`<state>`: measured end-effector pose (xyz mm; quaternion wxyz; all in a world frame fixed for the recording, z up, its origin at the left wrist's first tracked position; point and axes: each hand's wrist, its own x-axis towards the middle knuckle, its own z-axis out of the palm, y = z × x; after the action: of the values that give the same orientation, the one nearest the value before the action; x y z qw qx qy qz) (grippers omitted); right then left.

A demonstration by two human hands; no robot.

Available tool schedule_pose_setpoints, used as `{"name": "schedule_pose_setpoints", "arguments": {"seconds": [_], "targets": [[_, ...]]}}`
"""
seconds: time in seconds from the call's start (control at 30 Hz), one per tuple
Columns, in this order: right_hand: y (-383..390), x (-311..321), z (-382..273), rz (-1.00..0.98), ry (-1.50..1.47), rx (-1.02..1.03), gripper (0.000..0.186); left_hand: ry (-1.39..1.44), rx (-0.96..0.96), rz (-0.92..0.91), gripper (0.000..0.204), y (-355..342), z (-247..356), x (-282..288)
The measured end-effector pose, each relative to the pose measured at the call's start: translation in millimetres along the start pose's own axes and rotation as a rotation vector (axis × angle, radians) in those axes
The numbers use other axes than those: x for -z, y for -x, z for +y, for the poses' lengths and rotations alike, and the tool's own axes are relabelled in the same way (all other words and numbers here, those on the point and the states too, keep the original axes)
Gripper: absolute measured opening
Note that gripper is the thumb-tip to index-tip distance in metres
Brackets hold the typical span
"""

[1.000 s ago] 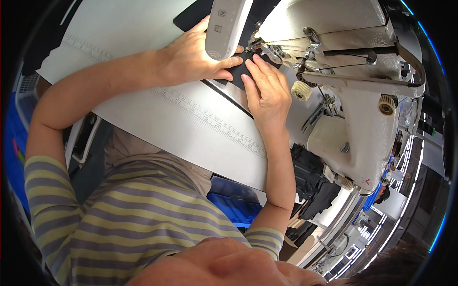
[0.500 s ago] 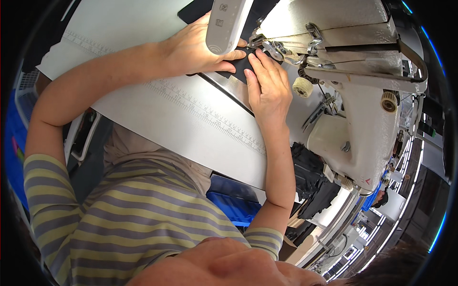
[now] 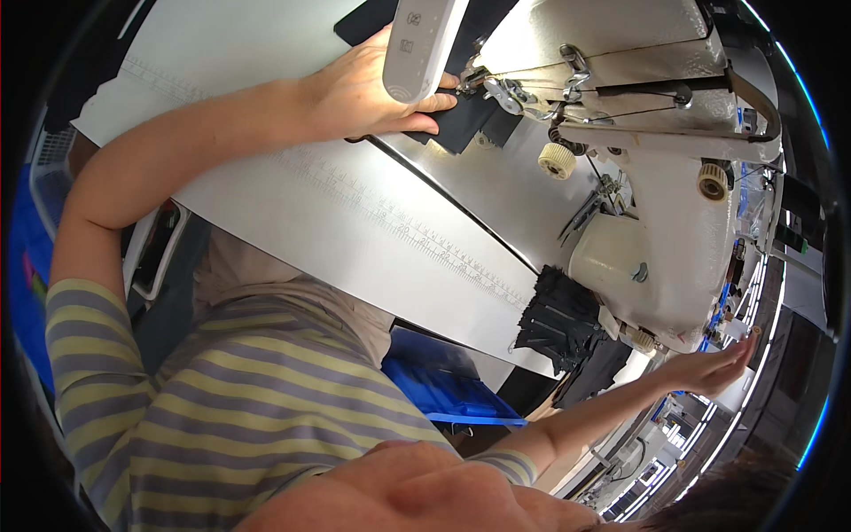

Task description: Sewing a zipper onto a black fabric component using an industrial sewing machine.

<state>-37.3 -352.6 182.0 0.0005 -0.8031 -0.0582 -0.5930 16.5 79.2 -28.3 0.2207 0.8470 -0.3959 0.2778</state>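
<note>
My left hand lies on a piece of black fabric, its fingers spread and pressing the cloth beside the presser foot of a white sewing machine. A white controller-like panel covers part of that hand. Far to the right, my right hand is stretched out past the machine's end, below its body. Its fingers look extended, and I see nothing held in them. Part of the fabric runs under the machine head, where it is hidden.
A white tabletop with a printed ruler scale spans the front. Crumpled black pieces of cloth lie at its right end, by the machine's base. A blue tray sits below the table edge. Blue bins stand at the far left.
My right hand has let go of the fabric by the presser foot and swung out to the far right. The left hand stays on the cloth, nearly unmoved.
</note>
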Motion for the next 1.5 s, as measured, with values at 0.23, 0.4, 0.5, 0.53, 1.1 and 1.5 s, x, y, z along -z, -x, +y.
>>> {"name": "schedule_pose_setpoints", "arguments": {"seconds": [0.23,0.4,0.5,0.53,1.1,1.5], "targets": [[41.8,19.5,245.7,-0.365,-0.323,-1.171,0.066,-0.027,0.060,-0.110,0.037,-1.1,-2.0,-1.6],[136.5,12.1,204.2,0.183,-0.599,-1.084,0.068,0.009,0.023,-0.026,0.039,-0.9,-3.8,-3.1],[25.4,46.4,224.2,-0.497,-0.530,-1.248,0.061,0.018,-0.014,0.014,0.039,-4.1,-2.2,2.4],[12.8,54.8,245.2,-0.507,-0.484,-1.275,0.054,0.070,-0.033,0.036,0.039,-5.2,-1.4,-0.5],[118.5,18.2,190.4,0.342,-0.831,-0.970,0.049,0.055,-0.028,0.004,0.036,-12.7,-1.5,2.8],[13.5,6.9,246.7,-0.506,-0.142,-0.864,0.027,-0.602,-0.170,-0.422,0.039,-35.0,48.0,-0.7]]}}
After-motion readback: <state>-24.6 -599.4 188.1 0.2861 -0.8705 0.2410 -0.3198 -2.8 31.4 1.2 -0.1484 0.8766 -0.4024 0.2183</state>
